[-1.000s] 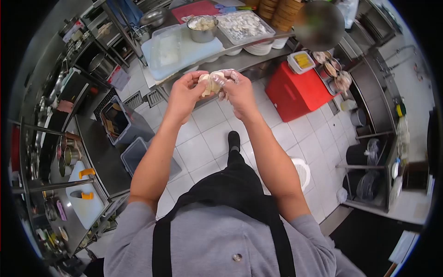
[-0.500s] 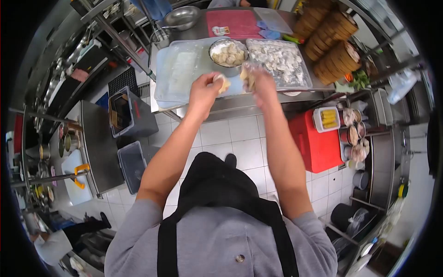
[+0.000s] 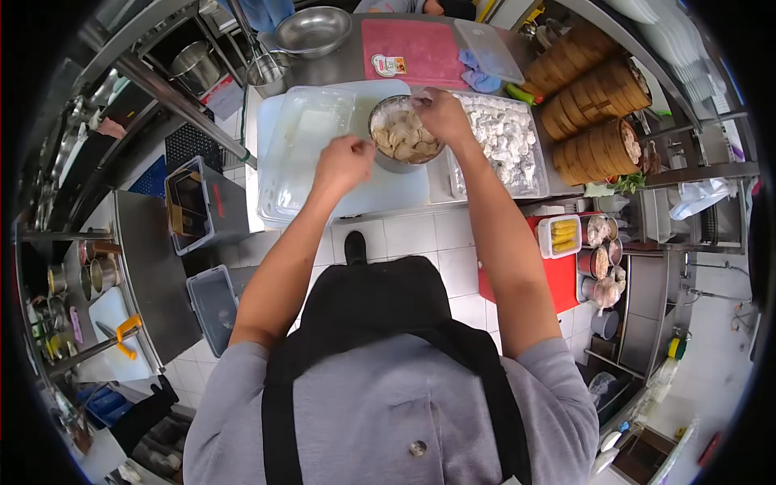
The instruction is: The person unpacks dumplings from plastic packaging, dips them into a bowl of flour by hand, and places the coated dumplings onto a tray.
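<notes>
A round metal bowl (image 3: 404, 168) holds a heap of pale tan, soft-looking pieces (image 3: 406, 136), with white around them on the upper left. My right hand (image 3: 443, 119) is over the bowl's upper right rim, its fingers closed around something whitish that I cannot make out. Just left of the bowl, above the pale board (image 3: 396, 194), my left hand (image 3: 344, 164) has its fingers curled in; what they hold, if anything, is hidden. A clear plastic tray (image 3: 529, 190) full of white-coated lumps (image 3: 501, 141) lies right of the bowl. Left of my left hand is a translucent container (image 3: 311, 129).
Stacked bamboo steamers (image 3: 594, 101) stand on the right. A pink board (image 3: 416, 48) and a steel bowl (image 3: 314, 32) are at the back. A red box (image 3: 517, 283) and a grey bin (image 3: 214, 206) sit below the table's front edge. A shelf post (image 3: 186, 97) rises at left.
My hands have come off the table's front side: the right moved up and left to the bowl, the left moved left. The pale pieces visible in both hands earlier no longer show clearly.
</notes>
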The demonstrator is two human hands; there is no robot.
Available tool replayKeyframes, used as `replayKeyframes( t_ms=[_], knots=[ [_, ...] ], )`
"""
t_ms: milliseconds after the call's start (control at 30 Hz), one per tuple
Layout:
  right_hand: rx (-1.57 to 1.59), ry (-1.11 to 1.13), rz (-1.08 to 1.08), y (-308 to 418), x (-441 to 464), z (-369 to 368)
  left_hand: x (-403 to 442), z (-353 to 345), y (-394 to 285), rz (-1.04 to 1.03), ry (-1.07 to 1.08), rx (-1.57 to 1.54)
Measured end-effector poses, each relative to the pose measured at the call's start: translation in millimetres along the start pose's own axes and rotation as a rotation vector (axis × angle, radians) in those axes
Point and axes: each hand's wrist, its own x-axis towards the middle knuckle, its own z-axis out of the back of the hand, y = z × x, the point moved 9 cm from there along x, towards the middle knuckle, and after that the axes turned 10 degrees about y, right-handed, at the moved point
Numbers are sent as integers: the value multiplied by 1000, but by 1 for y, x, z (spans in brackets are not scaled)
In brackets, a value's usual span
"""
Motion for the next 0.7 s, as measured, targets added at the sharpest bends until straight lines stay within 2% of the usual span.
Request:
replayKeyframes(
  t_ms=[33, 100, 133, 233, 300, 400, 567, 700],
  knots=[
    [-7, 7, -2, -2, 4, -2, 2, -5, 4, 1, 1, -10],
    [-278, 219, 181, 18, 8, -29, 8, -38, 29, 172, 149, -364],
    [-441, 365, 123, 17, 10, -43, 7, -44, 26, 173, 138, -379],
    [-566, 468, 176, 12, 18, -71, 12, -54, 23, 164, 107, -499],
    [-550, 512, 193, 17, 22, -73, 19, -57, 30, 108, 22, -502],
    [-415, 873, 173, 16, 22, -78, 16, -59, 32, 110, -59, -599],
    [-496, 784, 352, 24, 17, -78, 14, -58, 33, 40, -237, -697],
    [-520, 840, 341, -1, 17, -97, 12, -57, 28, 12, -336, -701]
  ],
)
